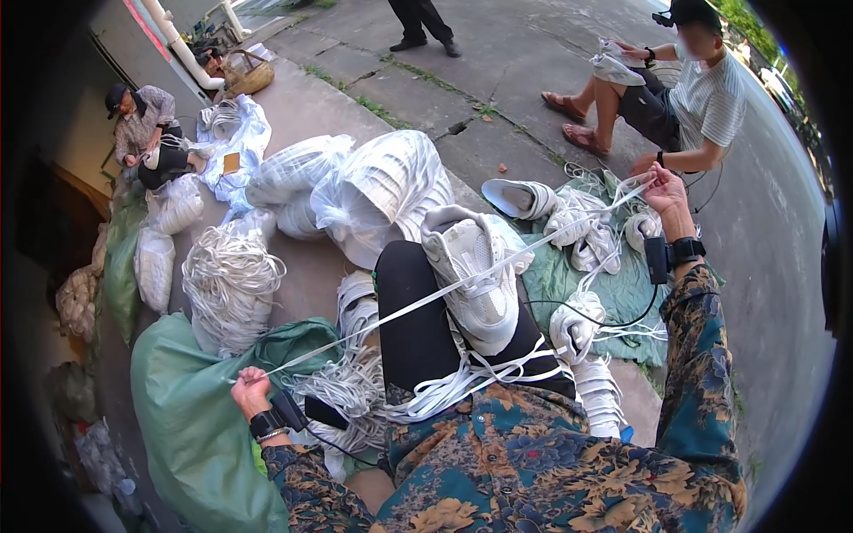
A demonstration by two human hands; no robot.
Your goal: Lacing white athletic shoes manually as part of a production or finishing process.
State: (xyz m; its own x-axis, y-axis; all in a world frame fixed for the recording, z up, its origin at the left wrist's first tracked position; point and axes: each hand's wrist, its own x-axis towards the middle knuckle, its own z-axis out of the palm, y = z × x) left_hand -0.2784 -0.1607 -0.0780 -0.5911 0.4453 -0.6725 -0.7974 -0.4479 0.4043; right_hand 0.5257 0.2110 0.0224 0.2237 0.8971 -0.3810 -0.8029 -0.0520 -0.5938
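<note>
A white sneaker (471,266) sits on the person's black-clad knee, a white lace (418,302) drawn taut through it. The left hand (251,391) is fisted on 1 end, the right hand (665,189) pinches the other, arms wide. Threading looks only begun. Laced shoes (577,231) lie on the green cloth's (622,293) far edge; bundled laces (229,284) wait.

Cracked concrete pavement (533,71), daylight, pale wall (107,35)

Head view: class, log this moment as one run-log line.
left hand: grips white lace end | right hand: pinches other end | lace: taut across white sneaker on lap
</note>
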